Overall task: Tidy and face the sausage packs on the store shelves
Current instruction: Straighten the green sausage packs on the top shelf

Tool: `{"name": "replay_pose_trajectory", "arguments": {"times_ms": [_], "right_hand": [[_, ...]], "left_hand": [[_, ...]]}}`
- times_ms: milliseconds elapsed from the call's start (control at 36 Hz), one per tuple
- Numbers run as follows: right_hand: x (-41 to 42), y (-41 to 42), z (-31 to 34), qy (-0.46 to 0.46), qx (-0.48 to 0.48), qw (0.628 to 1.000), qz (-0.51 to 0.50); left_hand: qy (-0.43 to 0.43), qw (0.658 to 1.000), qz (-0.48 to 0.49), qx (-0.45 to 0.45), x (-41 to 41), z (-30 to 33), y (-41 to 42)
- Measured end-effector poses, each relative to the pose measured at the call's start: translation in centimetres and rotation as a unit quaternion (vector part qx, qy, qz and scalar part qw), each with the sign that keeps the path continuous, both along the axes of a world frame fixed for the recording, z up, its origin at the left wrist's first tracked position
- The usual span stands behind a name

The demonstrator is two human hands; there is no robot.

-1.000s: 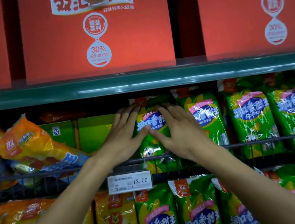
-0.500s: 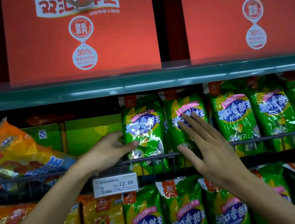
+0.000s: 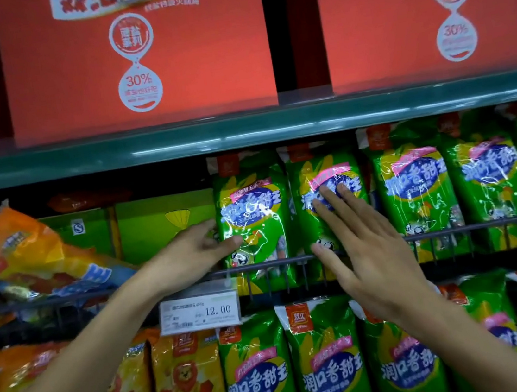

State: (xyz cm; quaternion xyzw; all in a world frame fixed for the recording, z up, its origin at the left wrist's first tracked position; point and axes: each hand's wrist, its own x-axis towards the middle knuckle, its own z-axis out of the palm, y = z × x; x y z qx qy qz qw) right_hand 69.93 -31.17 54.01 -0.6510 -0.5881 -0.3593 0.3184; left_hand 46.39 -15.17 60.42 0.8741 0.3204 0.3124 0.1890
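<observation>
Boxes (image 3: 134, 57) on top shelf (image 3: 241, 131); upright packs (image 3: 416, 193) below, toppled pack (image 3: 26, 251) at left.

One head-worn view faces the store shelves (image 3: 241, 131) squarely and close, level with the middle wire rail (image 3: 454, 229), both forearms entering from below.
</observation>
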Motion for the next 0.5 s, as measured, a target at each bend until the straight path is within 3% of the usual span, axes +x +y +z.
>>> {"name": "replay_pose_trajectory", "arguments": {"times_ms": [111,250,417,500], "right_hand": [[-0.1,-0.2,0.1,0.022,0.016,0.999,0.034],[-1.9,0.2,0.2,0.053,0.110,0.980,0.157],[-8.1,2.5,-0.4,0.020,0.143,0.950,0.276],[-11.7,3.8,-0.6,0.017,0.099,0.948,0.302]], "left_hand": [[-0.057,0.993,0.022,0.101,0.1,-0.7,-0.9],[-0.153,0.964,0.016,0.217,-3.5,-3.7,-2.0],[-0.109,0.891,0.008,0.440,-11.6,-7.2,-1.9],[-0.118,0.870,0.024,0.479,-15.9,-8.6,-0.9]]}}
